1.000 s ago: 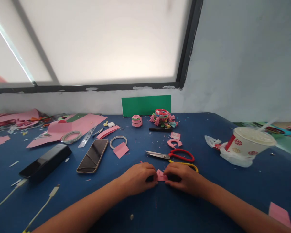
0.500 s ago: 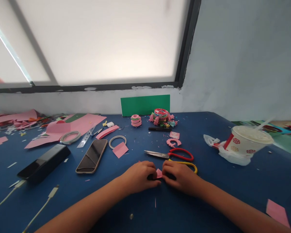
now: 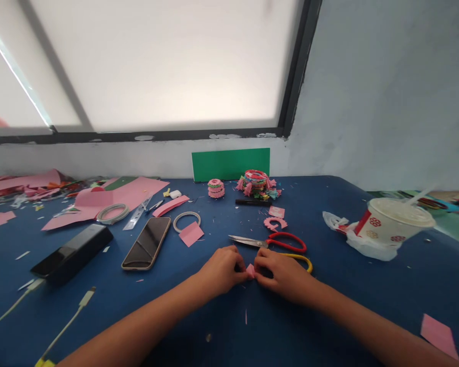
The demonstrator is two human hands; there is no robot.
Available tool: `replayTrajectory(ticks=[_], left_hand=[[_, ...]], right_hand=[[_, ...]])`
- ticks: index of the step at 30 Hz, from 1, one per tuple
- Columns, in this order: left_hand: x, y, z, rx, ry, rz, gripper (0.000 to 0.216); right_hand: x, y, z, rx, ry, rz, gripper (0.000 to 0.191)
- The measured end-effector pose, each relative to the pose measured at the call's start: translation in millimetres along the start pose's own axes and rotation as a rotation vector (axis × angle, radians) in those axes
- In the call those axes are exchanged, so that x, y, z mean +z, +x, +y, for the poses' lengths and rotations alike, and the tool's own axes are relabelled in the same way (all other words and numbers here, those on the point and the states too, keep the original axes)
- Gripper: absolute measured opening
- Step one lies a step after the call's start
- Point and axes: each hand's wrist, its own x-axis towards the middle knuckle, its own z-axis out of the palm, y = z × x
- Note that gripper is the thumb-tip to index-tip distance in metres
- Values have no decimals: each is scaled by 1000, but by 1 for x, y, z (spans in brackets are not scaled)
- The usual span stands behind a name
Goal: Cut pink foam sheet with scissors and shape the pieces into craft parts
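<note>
A small folded piece of pink paper [image 3: 251, 271] is pinched between my two hands just above the blue table. My left hand [image 3: 225, 269] grips its left side with thumb and fingers. On the opposite side, my right hand [image 3: 279, 272] holds it the same way; part of the paper is hidden by the fingers. Right behind my hands lie scissors [image 3: 258, 242] with one red and one yellow handle, blades pointing left and slightly apart. Beyond them rest a toothed pink paper ring [image 3: 275, 224] and a small pink paper square [image 3: 276, 211].
A phone [image 3: 147, 243], a black box-like device [image 3: 72, 252] with a cable, and tape rolls [image 3: 112, 214] are on the left. Stacked paper rings [image 3: 216, 188] stand near a green card [image 3: 231, 164]. A lidded cup [image 3: 393, 224] with a straw sits at right on the table [image 3: 352, 306].
My fingers have shifted slightly on the pink paper, and more of its folded face shows between them. The whole view has moved a little.
</note>
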Motion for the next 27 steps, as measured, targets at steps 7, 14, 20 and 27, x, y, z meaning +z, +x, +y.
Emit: replayTrajectory(ticks=[7,14,20,27], left_hand=[[-5,-1,3,-54,35,14,22],[-7,0,3,0,13,-53,9],[-14,-4,1,29,2,-95,16],[-16,-12,4,130,69,-74,21]], right_hand=[[2,4,1,31,-3,3,16],[-3,8,12,29,104,-49,10],[-11,10,20,-34,198,-120,10],[-9,-5,21,-151,253,-77,18]])
